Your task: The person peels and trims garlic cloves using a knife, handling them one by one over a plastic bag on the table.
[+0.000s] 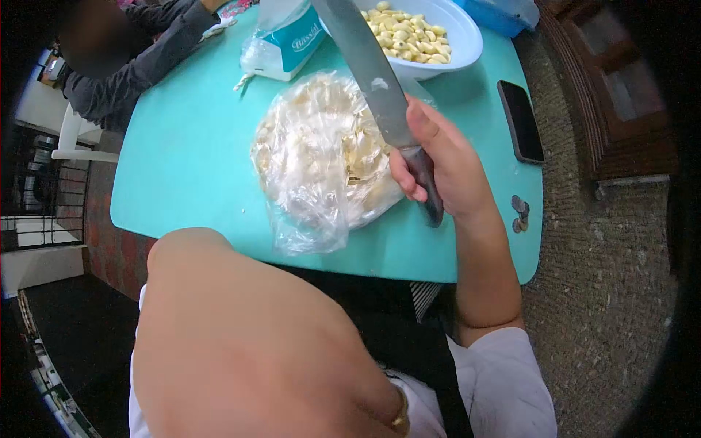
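My right hand (442, 157) is closed around the dark handle of a large knife (376, 87), whose wide blade points up and to the left. Below and left of the blade, a clear plastic bag (310, 175) lies over a heap of pale, papery peels. My bent left arm (241, 336) fills the lower left close to the camera; its hand is out of view. Behind the knife, a pale blue bowl (471, 47) holds many peeled garlic cloves (409, 36).
All this is on a turquoise table (182, 168). A tissue pack (288, 44) stands at the back, with a blue container (500, 14) at back right. A phone (521, 122) and several coins (520, 212) lie along the right edge. Another person's sleeve (139, 69) rests at upper left.
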Tool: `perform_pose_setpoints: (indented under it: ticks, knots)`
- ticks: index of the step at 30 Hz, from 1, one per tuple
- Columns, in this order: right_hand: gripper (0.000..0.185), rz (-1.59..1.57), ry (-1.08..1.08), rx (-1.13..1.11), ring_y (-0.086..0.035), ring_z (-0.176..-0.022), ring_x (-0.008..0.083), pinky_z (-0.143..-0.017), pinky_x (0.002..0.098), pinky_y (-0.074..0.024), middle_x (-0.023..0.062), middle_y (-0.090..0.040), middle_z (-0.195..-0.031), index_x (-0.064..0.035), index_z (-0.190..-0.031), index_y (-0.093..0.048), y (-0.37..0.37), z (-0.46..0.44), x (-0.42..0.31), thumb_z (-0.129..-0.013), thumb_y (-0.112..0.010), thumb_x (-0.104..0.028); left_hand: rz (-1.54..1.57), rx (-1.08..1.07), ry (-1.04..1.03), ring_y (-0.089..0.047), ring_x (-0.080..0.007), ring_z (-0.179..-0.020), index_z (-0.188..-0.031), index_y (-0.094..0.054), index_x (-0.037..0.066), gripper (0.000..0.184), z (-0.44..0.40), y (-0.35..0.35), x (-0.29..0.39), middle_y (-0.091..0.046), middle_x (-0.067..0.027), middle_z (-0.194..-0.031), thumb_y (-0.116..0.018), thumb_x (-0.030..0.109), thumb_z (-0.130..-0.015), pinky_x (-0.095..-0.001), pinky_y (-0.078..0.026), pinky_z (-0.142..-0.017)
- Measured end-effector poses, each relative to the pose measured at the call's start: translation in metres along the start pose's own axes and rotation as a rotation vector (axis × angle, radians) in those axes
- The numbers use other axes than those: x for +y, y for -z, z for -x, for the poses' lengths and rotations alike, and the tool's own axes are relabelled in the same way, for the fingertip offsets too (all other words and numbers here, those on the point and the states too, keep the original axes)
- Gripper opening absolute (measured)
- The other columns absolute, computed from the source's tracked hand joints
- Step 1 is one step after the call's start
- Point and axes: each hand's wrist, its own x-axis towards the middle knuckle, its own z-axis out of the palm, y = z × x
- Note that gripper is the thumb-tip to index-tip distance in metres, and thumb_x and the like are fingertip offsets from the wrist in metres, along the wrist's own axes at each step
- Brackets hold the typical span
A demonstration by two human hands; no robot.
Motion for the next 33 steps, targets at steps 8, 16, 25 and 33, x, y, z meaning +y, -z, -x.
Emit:
perform_pose_setpoints:
  ticks: [8, 16, 25, 33]
  knots:
    - [0.057, -0.066, -0.042, -0.014, -0.038, -0.038, 0.0054, -0.036, 0.0168, -0.0312, 0.0037, -0.047, -0.053, -0.0041, -0.128, -0.035, 0.005, 0.001, -0.003, -0.09, -0.041, -0.047, 0.091, 0.213, 0.11, -0.057, -0.0252, -0.071, -0.09, -0.057, -0.002, 0.024, 0.006, 0.03, -0.042, -0.058, -0.0113, -0.085, -0.039, 0.014, -0.09, -0.0331, -0.045, -0.064]
    - [0.06, -0.098, -0.004, -0.028, -0.044, -0.04, 0.0097, -0.039, 0.0212, -0.0385, 0.0051, -0.047, -0.054, -0.0033, -0.134, -0.029, 0.006, 0.002, -0.009, -0.091, -0.041, -0.043, 0.378, 0.541, 0.715, -0.047, -0.0118, -0.081, -0.094, -0.055, 0.0, 0.022, 0.03, 0.033, -0.076, -0.052, -0.0011, -0.087, -0.042, -0.003, -0.077, -0.0252, -0.04, -0.068]
    - [0.058, -0.138, -0.015, -0.006, -0.048, -0.042, 0.0151, -0.043, 0.0267, -0.0439, 0.0075, -0.048, -0.054, 0.0015, -0.133, -0.028, 0.006, 0.004, -0.007, -0.093, -0.04, -0.039, 0.511, 0.782, 0.542, -0.057, -0.0164, -0.087, -0.095, -0.054, 0.0, 0.024, 0.032, 0.028, -0.094, -0.055, -0.0052, -0.094, -0.057, -0.006, -0.072, -0.028, -0.046, -0.075]
    - [0.062, 0.013, 0.095, -0.059, -0.052, -0.053, 0.0106, -0.051, 0.0216, -0.043, 0.0044, -0.057, -0.064, -0.0015, -0.134, -0.03, -0.001, 0.009, -0.012, -0.083, -0.061, -0.018, 1.038, 1.263, 0.305, -0.059, -0.0178, -0.091, -0.101, -0.052, 0.002, 0.033, 0.038, 0.024, -0.104, -0.059, -0.0083, -0.102, -0.067, -0.002, -0.071, -0.0303, -0.047, -0.082]
